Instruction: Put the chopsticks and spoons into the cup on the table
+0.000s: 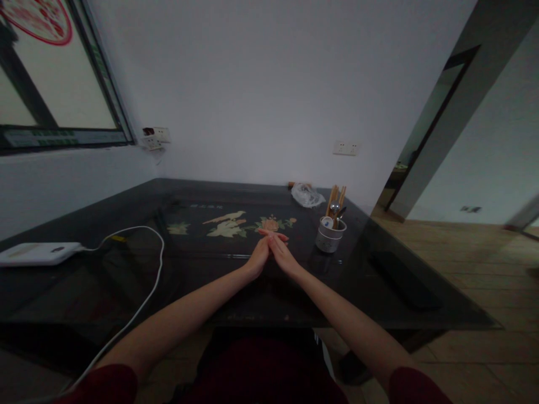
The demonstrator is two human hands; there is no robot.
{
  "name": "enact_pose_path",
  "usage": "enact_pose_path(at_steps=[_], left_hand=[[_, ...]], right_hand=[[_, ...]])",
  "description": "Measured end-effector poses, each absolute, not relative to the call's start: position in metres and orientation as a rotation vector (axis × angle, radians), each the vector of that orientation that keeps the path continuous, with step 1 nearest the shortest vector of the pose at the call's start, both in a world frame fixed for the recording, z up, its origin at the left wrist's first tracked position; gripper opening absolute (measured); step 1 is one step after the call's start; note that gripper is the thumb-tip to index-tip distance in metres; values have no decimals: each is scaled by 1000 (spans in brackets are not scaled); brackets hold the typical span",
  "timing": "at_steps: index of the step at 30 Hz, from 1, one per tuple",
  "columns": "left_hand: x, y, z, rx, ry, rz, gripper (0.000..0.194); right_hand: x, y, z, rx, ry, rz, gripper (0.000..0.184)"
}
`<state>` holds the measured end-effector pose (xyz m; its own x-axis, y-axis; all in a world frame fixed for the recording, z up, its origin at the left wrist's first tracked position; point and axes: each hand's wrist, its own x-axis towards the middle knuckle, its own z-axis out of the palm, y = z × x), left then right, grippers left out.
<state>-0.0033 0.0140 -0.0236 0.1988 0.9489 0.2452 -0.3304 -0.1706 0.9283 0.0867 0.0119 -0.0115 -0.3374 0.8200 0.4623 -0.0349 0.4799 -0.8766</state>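
My left hand (258,257) and my right hand (283,256) meet over the near middle of a dark, glossy table (202,297). They touch each other at the fingers and palms. Their fingers are stretched out and overlap at the tips, just in front of a painted flower (270,224) on the tabletop. I see nothing held in either one, though the space between the palms is partly hidden. Closest on the right stands a pale cup (329,240) with chopsticks (336,196) and spoons (334,207) in it.
A white power bank-like device (37,253) lies at the left, its white cable (161,247) curving off the front edge. A crumpled clear plastic bag (307,195) sits near the wall. Toward the right edge rests a flat black object (404,279).
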Motion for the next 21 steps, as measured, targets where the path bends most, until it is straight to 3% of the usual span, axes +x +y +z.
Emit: enact_pose_path(at_steps=[5, 12, 21], left_hand=[[1, 21, -29, 1226, 612, 1370, 42], [-13, 24, -17, 1180, 653, 1427, 45], [-21, 31, -24, 1233, 884, 1476, 26]], right_hand=[[90, 13, -7, -654, -1754, 989, 52], [108, 24, 4, -625, -1782, 692, 46], [164, 23, 51, -715, -1457, 130, 27]])
